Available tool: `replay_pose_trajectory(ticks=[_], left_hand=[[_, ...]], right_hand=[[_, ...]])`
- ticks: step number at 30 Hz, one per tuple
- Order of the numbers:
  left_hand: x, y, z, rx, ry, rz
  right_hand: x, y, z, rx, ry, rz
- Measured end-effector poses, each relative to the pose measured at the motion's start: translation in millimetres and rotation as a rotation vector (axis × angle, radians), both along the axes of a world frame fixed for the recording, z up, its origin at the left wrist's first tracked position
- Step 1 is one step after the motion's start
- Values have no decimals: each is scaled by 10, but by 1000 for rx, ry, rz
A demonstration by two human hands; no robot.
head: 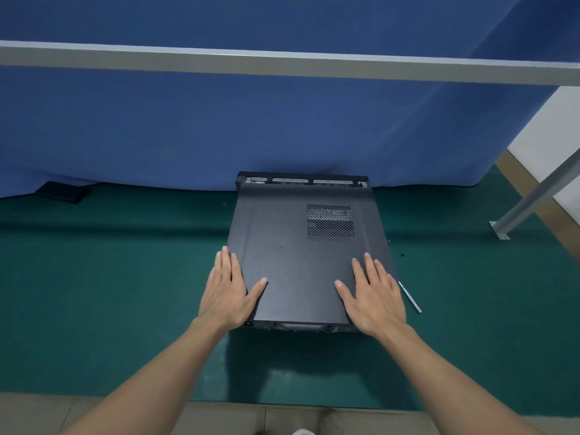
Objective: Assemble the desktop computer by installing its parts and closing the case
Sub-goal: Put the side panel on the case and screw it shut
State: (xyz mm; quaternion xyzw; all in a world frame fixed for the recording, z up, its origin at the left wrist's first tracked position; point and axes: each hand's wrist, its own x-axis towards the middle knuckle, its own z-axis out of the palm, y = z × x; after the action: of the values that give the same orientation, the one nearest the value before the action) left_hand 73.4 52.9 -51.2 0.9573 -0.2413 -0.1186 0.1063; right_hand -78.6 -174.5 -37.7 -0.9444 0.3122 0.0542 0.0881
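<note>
On the green bench (110, 277), the computer case (314, 326) lies on its side, its long axis running straight away from the person toward the blue curtain (219, 136). The side panel (298, 262) rests on top. A strip of chassis shows uncovered at the case's far end, so the panel likely needs a push away from the person to seat. Both hands lie flat with straight fingers, gripping nothing: the left hand (227, 290) at the case's near left edge, the right hand (373, 296) at its near right corner, equally close. A screwdriver (409, 296) lies just right of the case.

green mat (110, 277) bears the computer case (298, 262) and a slim metal tool (410, 297)
</note>
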Motion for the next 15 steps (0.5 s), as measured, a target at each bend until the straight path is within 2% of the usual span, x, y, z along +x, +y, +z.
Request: replay_pose_trajectory(ticks=[6, 15], left_hand=[[123, -135, -38, 44, -80, 22], [365, -330, -82, 71, -115, 30]], right_hand=[[149, -157, -90, -36, 42, -100], [349, -330, -181, -56, 59, -91]])
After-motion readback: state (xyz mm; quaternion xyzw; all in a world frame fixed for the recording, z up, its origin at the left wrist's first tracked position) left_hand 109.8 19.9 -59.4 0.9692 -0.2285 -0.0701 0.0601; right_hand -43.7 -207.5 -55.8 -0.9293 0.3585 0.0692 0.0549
